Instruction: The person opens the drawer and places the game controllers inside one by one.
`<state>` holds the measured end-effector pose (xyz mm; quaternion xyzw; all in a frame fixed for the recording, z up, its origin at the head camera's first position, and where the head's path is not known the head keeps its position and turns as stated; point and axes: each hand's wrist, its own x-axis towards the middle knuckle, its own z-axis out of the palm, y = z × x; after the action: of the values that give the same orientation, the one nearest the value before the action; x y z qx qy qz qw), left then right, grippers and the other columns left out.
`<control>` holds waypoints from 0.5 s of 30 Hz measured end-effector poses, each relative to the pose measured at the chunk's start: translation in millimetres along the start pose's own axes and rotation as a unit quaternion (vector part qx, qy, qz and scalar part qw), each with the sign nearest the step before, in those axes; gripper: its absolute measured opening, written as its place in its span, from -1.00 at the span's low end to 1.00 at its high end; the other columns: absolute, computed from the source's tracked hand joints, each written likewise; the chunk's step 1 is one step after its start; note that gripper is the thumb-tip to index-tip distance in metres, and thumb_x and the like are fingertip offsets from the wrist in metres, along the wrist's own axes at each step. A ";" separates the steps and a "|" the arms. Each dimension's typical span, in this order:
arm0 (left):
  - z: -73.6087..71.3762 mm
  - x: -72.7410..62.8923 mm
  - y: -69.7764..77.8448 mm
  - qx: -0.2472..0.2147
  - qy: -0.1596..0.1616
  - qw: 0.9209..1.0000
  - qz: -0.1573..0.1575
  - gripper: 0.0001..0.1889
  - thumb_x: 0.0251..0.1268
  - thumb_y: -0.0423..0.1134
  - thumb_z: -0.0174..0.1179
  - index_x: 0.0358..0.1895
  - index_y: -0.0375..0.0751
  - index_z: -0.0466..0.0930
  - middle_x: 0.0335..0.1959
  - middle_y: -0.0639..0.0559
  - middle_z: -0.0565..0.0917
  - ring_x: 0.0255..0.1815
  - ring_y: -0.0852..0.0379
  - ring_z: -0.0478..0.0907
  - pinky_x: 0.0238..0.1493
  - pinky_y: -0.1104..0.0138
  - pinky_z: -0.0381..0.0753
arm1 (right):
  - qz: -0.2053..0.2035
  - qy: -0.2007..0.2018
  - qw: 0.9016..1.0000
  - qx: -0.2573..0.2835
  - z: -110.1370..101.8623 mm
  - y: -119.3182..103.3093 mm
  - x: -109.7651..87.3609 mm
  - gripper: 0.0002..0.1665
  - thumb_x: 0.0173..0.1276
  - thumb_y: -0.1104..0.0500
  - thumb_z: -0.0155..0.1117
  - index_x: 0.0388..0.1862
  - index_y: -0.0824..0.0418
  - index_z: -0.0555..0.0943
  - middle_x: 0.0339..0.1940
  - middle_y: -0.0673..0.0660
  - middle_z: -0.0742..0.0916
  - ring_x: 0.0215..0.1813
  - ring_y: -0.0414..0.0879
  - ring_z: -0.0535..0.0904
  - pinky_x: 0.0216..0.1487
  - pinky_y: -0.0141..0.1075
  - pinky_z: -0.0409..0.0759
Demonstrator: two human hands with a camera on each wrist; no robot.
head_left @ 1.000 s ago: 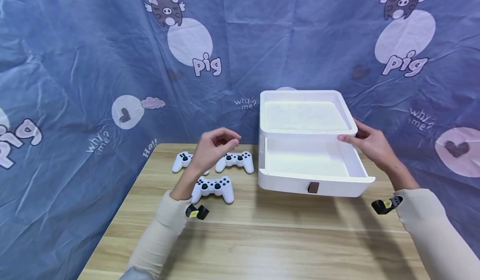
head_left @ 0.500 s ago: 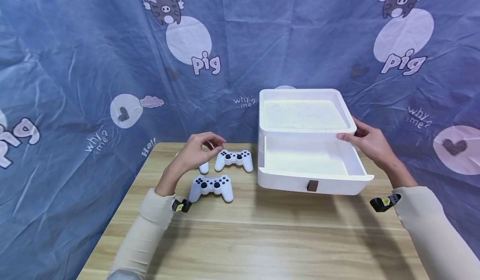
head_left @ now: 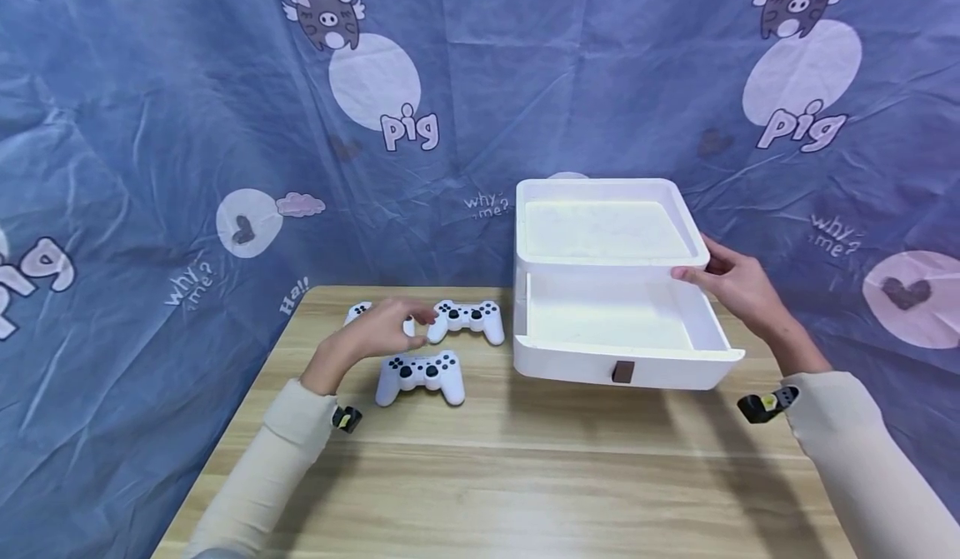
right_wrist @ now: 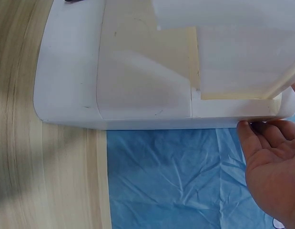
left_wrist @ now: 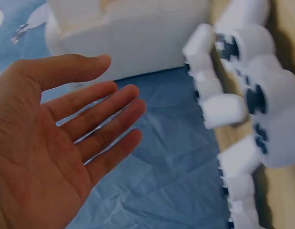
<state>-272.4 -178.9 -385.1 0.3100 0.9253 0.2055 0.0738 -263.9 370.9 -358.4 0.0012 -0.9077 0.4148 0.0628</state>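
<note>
My left hand (head_left: 378, 328) hovers over the white game controllers, fingers loosely extended and nothing in the grasp. Beneath it, the back left controller (head_left: 357, 311) is partly hidden. Another controller (head_left: 486, 319) lies to its right, and a third controller (head_left: 420, 369) is nearer the front. In the left wrist view the palm (left_wrist: 47, 162) faces the camera, apart from the controllers. On the right stands a white drawer box (head_left: 611, 262) with its drawer (head_left: 562, 361) pulled out. My right hand (head_left: 742, 292) grips the box's right side, thumb near the front corner and fingers curled along the side.
A brown pull tab (head_left: 623, 372) sits on the drawer front. The box top has a shallow rimmed recess. Everything stands on a wooden table (head_left: 480, 476), backed by a blue printed cloth (head_left: 525, 84).
My left hand has moved left and then down, from beside the box to low over the controllers, its fingers spreading slightly. The right hand keeps its grip on the box.
</note>
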 end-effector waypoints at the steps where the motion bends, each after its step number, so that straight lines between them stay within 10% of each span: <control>1: 2.3 0.0 -2.4 0.004 -0.010 1.000 -0.003 -0.54 0.36 -0.23 0.38 0.29 -0.27 0.66 0.17 -0.18 0.77 0.25 -0.14 0.69 0.32 -0.07 0.65 | 0.000 0.000 1.000 0.000 0.3 0.1 0.2 0.11 0.43 -0.25 0.45 0.76 0.00 0.11 0.43 0.45 0.61 -0.18 -0.66 0.52 -0.19 -0.62 0.56; 15: 42.8 5.1 -26.6 0.010 -0.113 0.992 -0.051 -0.26 0.22 -0.15 0.55 0.44 -0.35 0.54 0.40 -0.18 0.66 0.43 -0.18 0.59 0.47 -0.02 0.56 | 0.007 -0.005 1.000 0.000 -0.1 -0.2 0.8 0.12 0.43 -0.26 0.45 0.76 0.00 0.10 0.47 0.45 0.58 -0.18 -0.67 0.52 -0.18 -0.61 0.57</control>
<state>-279.6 -180.8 -435.2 0.2846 0.9276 0.1555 0.1853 -264.7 370.8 -358.1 -0.0029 -0.9081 0.4150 0.0555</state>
